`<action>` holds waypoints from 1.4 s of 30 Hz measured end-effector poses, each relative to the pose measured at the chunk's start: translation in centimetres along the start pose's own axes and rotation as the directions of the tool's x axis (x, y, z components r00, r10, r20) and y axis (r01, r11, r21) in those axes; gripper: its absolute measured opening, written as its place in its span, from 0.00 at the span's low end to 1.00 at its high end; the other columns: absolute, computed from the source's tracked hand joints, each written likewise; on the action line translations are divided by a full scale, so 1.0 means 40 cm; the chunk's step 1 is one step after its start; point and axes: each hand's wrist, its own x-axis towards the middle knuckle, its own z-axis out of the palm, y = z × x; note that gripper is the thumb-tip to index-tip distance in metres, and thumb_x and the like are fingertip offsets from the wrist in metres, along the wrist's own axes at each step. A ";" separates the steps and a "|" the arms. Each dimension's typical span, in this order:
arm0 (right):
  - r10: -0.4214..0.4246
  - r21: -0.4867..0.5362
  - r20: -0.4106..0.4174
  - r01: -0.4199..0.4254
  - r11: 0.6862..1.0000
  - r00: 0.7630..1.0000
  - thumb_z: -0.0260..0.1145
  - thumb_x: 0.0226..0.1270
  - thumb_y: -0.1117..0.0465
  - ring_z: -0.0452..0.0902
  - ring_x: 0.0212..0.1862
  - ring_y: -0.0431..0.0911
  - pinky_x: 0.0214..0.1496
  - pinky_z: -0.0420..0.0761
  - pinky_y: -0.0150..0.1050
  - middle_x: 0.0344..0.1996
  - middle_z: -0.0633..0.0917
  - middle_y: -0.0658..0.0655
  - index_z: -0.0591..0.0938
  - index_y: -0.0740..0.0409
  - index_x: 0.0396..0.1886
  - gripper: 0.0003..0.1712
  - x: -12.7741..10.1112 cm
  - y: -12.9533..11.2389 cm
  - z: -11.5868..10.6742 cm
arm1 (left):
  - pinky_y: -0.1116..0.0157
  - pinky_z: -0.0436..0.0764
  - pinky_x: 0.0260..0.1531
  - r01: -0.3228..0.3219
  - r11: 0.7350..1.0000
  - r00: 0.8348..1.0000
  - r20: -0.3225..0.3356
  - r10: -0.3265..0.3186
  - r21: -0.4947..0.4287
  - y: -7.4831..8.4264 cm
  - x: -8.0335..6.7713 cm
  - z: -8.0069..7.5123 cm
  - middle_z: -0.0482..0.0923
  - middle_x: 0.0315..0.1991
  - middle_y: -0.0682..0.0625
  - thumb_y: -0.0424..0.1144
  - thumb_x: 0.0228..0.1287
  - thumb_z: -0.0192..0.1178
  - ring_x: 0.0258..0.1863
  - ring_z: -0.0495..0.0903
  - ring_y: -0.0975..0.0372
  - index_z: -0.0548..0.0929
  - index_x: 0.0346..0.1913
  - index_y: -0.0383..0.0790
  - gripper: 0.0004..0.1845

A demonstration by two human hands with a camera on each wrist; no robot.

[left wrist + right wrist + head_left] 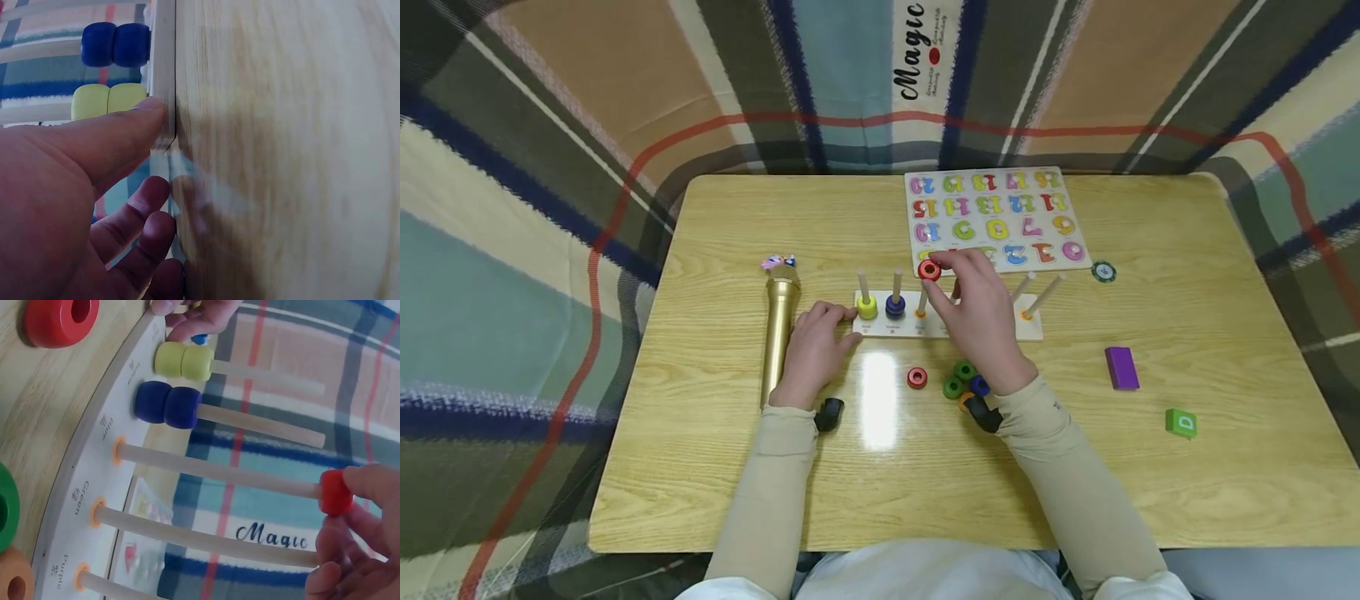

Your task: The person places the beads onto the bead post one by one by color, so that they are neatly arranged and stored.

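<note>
wooden surface under a plaid backdrop: left hand (815,350) presses flat-fingered on the peg board (887,327); right hand (977,312) pinches a red ring (929,269) at the 3rd peg's (219,472) tip; lowering it needs alignment.

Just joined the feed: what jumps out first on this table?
The right hand pinches a red ring at the tip of the third peg on the peg board, whose left end the left hand steadies. Yellow and blue rings already sit on the first two pegs; a gold microphone lies left.
</note>
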 end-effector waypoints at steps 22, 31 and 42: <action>-0.009 -0.119 0.162 0.029 0.993 0.987 0.69 0.70 0.58 0.84 0.40 0.51 0.32 0.82 0.43 0.43 0.86 0.57 0.85 0.57 0.49 0.12 -0.097 0.025 0.037 | 0.52 0.73 0.64 0.004 1.000 1.000 0.003 -0.004 -0.014 0.006 -0.004 -0.001 0.77 0.60 0.46 0.47 0.70 0.65 0.61 0.72 0.48 0.81 0.63 0.45 0.22; 0.025 -0.262 0.466 0.111 0.959 0.884 0.77 0.61 0.45 0.80 0.53 0.53 0.53 0.81 0.49 0.50 0.87 0.54 0.85 0.53 0.48 0.23 -0.187 0.066 0.087 | 0.52 0.72 0.65 0.017 1.000 1.000 0.002 -0.017 -0.012 0.009 -0.002 -0.007 0.76 0.61 0.46 0.47 0.71 0.65 0.62 0.72 0.48 0.80 0.64 0.46 0.22; 0.021 -0.116 0.172 -0.001 0.993 0.985 0.76 0.63 0.61 0.79 0.49 0.56 0.53 0.79 0.49 0.48 0.88 0.59 0.82 0.59 0.58 0.24 -0.135 0.059 0.028 | 0.52 0.72 0.65 0.018 1.000 1.000 0.008 -0.018 -0.012 0.006 -0.003 -0.001 0.77 0.61 0.46 0.48 0.71 0.65 0.63 0.72 0.47 0.80 0.64 0.46 0.22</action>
